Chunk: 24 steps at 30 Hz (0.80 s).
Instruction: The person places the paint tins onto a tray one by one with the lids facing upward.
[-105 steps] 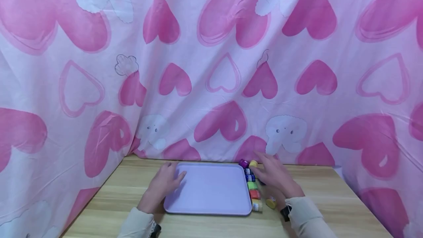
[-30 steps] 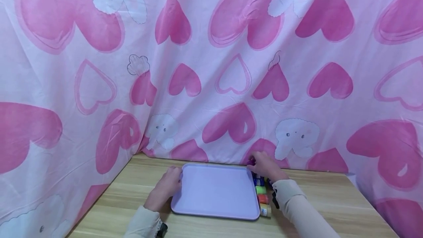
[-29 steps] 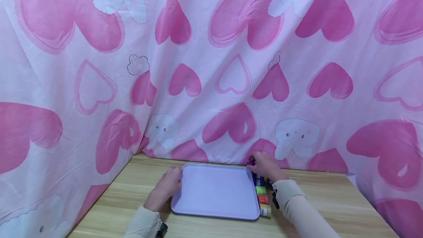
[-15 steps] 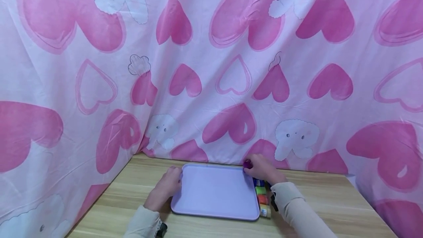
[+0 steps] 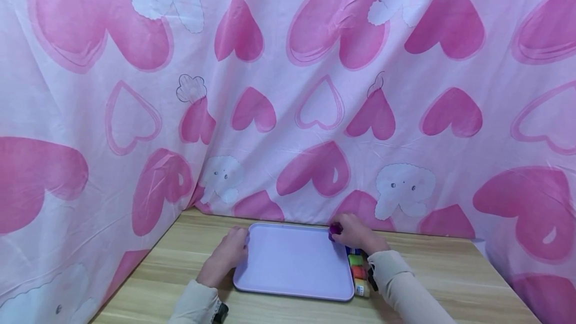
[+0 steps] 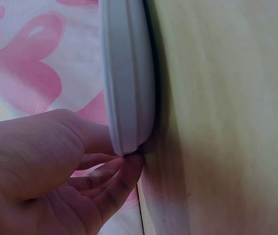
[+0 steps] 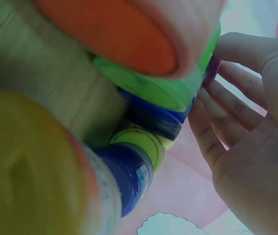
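Currently right hand pinches small purple jar at far right corner of lilac rectangular tray; left hand grips left edge.

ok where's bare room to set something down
Bare: the middle of the tray; the table between left sleeve and pink cloth; also right of the right sleeve. Crowded: the tray's right edge, lined by the row of pots, with the purple pot at its far corner.

One tray, one table, two pale sleeves, at least seven jars (some partly hidden)
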Tool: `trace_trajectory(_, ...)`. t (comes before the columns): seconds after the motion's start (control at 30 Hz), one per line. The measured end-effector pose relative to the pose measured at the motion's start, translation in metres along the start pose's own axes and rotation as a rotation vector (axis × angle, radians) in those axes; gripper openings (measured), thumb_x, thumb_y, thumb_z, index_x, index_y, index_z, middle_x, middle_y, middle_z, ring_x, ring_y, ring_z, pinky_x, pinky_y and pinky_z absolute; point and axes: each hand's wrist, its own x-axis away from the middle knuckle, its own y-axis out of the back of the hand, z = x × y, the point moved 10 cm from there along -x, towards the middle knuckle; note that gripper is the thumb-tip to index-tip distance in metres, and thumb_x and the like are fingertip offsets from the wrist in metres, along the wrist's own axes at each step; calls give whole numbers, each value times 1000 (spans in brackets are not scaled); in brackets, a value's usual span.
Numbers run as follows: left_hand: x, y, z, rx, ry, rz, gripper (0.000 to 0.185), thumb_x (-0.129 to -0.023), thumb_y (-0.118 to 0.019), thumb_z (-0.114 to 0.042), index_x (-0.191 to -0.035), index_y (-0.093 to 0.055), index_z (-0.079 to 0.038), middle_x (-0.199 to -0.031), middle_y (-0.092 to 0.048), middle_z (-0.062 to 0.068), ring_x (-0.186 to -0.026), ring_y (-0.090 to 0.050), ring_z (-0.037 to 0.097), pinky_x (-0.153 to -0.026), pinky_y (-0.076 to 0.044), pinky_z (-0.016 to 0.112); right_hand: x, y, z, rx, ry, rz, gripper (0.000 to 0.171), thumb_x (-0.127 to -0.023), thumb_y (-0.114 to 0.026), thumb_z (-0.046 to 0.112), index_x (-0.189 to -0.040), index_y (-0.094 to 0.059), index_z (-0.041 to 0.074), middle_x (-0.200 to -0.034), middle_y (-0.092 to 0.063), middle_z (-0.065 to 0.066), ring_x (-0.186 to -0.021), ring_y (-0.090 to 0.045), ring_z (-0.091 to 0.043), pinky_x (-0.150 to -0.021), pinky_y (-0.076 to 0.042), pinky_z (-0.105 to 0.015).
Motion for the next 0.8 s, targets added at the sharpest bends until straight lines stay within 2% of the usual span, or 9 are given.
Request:
trace_trajectory(0.33,-1,-4,4,9,40,46,22,-89,-74,9,-111,-71,10,-105,-68,23,-93,-69,31,-88,-64,50,3,6,-11,-86,-36,11,25,-99,-80,17,-123,-78,11,-105,-77,1,-97,-71,-16,-95,-64,-46)
trace_trajectory(0.57,-1,-4,4,11,32,38,23,-88,-73,9,-111,-71,11,-108,-68,25,-96,-71,34,-90,-63,53,7,24,-27,-110,-56,-50,21,-105,-73,23,-123,-79,15,-108,-78,0,-98,-68,-17,-91,-64,-42)
trace_trajectory(0.8,0,-2,3,26,53,51,26,-90,-73,8,-115,-71,11,-112,-68,25,-100,-71,34,-94,-63,53,18,33,-53,-212,-209,-74,27,-107,-67,13,-132,-72,7,-111,-73,-10,-93,-62,-21,-80,-58,-34)
